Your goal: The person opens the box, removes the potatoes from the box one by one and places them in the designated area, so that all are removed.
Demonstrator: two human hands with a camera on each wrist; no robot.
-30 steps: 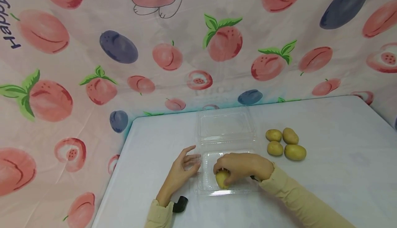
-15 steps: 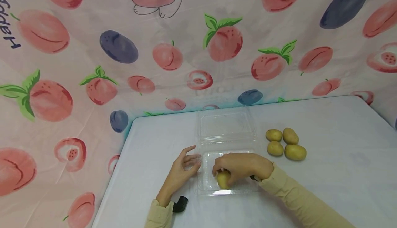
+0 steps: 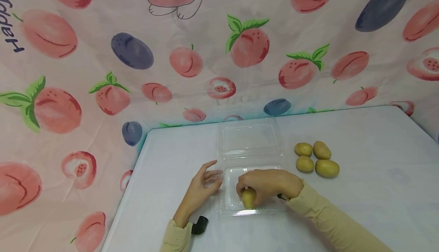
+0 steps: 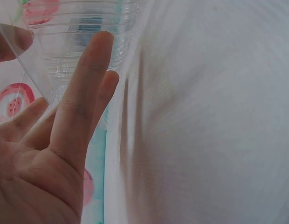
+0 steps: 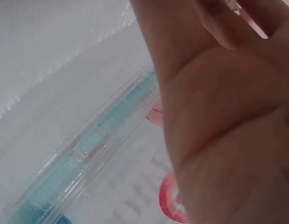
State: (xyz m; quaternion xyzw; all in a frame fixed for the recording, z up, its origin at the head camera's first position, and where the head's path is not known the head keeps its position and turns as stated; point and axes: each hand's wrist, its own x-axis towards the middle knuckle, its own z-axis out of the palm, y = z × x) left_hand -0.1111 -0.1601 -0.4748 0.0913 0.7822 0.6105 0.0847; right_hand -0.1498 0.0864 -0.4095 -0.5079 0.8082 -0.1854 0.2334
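Observation:
Inside the near half of a clear hinged plastic container [image 3: 231, 208], my right hand [image 3: 269, 183] grips a potato [image 3: 248, 198] from above, fingers on its far side and thumb on its near side. The back of the hand covers part of the potato and of the tray. My left hand [image 3: 200, 191] is at the container's left rim, fingers spread and relaxed with nothing gripped. In the left wrist view, the left hand's fingers [image 4: 81, 93] extend alongside the clear plastic wall. The right wrist view shows mostly the right palm [image 5: 228, 121]; the potato is out of sight there.
Several more potatoes [image 3: 327, 168] lie grouped on the white table [image 3: 377, 198], right of the container. The container's lid [image 3: 250, 139] lies folded back toward the rear edge. A fruit-print cloth [image 3: 205, 23] hangs behind the table and along its left side.
The potato under my right hand has shifted slightly to the right within the tray. My left hand has stayed at the left rim, and the grouped potatoes have not moved.

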